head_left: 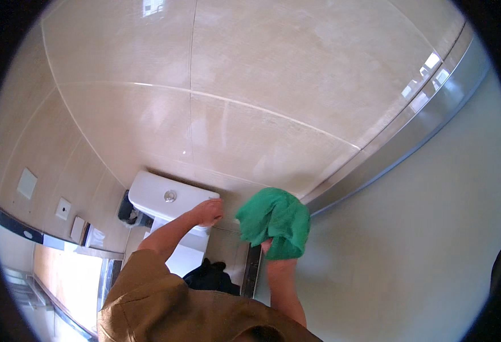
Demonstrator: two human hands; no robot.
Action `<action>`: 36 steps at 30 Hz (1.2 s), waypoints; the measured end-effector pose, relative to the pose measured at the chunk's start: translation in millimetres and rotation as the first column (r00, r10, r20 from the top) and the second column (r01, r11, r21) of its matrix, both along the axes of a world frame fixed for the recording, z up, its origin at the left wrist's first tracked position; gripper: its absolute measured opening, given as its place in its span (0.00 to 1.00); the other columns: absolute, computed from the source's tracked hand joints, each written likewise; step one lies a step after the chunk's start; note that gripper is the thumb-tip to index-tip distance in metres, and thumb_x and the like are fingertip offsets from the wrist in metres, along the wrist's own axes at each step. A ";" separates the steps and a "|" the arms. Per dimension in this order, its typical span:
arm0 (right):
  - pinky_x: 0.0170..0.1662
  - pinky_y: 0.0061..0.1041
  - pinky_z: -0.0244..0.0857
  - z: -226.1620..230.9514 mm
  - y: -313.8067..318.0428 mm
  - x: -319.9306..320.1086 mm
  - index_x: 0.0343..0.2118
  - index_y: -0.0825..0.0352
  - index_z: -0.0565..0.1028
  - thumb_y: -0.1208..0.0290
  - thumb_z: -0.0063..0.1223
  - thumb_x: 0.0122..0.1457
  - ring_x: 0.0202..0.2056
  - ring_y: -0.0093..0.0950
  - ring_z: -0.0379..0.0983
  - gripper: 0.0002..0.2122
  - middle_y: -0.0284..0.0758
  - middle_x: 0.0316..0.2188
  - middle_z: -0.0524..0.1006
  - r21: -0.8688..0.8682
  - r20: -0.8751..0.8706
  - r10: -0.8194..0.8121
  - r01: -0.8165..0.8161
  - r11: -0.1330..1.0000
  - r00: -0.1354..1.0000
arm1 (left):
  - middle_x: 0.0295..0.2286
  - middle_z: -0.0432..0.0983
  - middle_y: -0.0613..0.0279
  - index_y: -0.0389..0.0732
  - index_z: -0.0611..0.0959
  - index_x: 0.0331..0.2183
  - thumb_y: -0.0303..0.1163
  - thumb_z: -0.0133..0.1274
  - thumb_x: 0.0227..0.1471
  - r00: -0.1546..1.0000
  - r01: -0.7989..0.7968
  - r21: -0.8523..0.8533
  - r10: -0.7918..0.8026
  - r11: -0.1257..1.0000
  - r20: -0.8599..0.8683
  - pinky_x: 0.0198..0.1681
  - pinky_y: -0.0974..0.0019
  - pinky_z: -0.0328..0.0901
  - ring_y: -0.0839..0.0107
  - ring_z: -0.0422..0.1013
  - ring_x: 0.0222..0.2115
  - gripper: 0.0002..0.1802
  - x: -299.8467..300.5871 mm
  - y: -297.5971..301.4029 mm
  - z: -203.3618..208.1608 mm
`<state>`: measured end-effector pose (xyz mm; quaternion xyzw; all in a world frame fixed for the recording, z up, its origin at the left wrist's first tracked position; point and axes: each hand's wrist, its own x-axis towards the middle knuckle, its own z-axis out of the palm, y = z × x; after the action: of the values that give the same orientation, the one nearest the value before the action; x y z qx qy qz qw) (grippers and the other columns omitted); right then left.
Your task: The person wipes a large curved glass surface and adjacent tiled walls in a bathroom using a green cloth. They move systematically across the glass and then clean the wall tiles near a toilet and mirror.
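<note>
My right hand [267,246] grips a bunched green cloth [276,219], which covers most of the fingers. The cloth hangs in front of the tiled wall, beside the metal frame. Next to the right end of a white toilet tank [156,191], my left hand [209,212] is closed in a loose fist, with nothing visible in it. Whether it touches the tank I cannot tell. A round silver flush button [170,196] sits on the tank lid.
Beige glossy tiles [273,68] cover the wall ahead. A metal-framed pale panel [398,228] stands at the right. At the left are a small dark bin [127,212], a wall socket [63,208] and a blank plate [27,183]. My dark shoe [211,276] is below.
</note>
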<state>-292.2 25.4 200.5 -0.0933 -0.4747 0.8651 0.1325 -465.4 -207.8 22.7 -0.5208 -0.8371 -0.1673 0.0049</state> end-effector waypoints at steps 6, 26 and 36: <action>0.45 0.38 0.72 65.6 -2.3 -20.8 0.51 0.62 0.73 0.47 0.45 0.66 0.45 0.34 0.74 0.23 0.36 0.45 0.78 -0.199 -0.168 -0.125 0.091 0.976 0.978 | 0.28 0.78 0.51 0.40 0.80 0.21 0.34 0.54 0.47 0.999 0.010 0.025 -0.010 1.000 0.032 0.63 0.52 0.60 0.49 0.73 0.43 0.09 0.6 2.3 4.2; 0.54 0.64 0.52 100.2 85.2 -186.8 0.53 0.66 0.68 0.41 0.52 0.59 0.58 0.59 0.57 0.31 0.57 0.59 0.60 0.401 -0.891 -0.004 0.781 -0.478 0.455 | 0.48 0.74 0.48 0.39 0.77 0.51 0.21 0.62 0.47 0.951 -0.302 0.721 0.253 0.623 0.180 0.50 0.52 0.70 0.50 0.72 0.48 0.27 53.9 118.5 160.4; 0.51 0.51 0.62 94.6 96.8 -196.6 0.56 0.63 0.66 0.59 0.55 0.62 0.51 0.51 0.68 0.22 0.45 0.51 0.71 0.352 -0.932 -0.035 0.877 -0.327 0.361 | 0.61 0.63 0.43 0.37 0.69 0.61 0.44 0.60 0.54 0.916 0.060 0.663 0.223 0.747 -0.333 0.53 0.46 0.62 0.46 0.68 0.51 0.38 4.2 189.0 283.9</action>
<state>-488.8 122.2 295.1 0.0938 -0.7219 0.0717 0.6819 -461.2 -18.8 306.6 -0.4698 -0.7274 -0.3441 0.3630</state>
